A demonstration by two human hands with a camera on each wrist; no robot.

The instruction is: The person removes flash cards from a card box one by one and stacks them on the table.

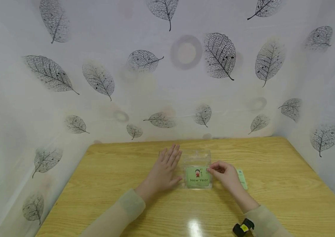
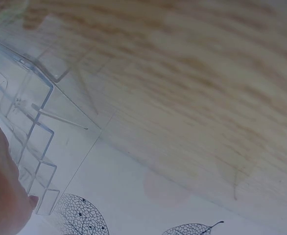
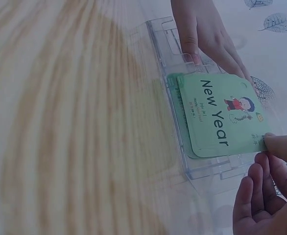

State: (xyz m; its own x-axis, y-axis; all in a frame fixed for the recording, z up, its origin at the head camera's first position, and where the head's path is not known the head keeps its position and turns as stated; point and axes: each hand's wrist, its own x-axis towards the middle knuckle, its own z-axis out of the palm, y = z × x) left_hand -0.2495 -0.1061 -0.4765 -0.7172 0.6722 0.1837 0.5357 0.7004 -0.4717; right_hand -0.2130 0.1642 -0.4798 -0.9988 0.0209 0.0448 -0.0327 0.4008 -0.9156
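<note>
A clear plastic stepped card stand (image 1: 197,158) sits on the table, its several tiers showing from the side in the left wrist view. My left hand (image 1: 162,171) lies along the stand's left side with straight fingers, and touches it in the right wrist view. At the stand's front is a green card (image 3: 222,117) reading "New Year", with a small cartoon figure in red. My right hand (image 1: 228,174) pinches this card's upper right corner between thumb and fingers. More green, seemingly another card (image 3: 181,122), shows right behind it in the stand.
Another green card (image 1: 242,179) lies on the wooden table (image 1: 277,171), partly hidden by my right hand. A black band with a yellow piece (image 1: 243,227) is at my right wrist. Leaf-patterned pale cloth (image 1: 179,89) surrounds the table's back and sides.
</note>
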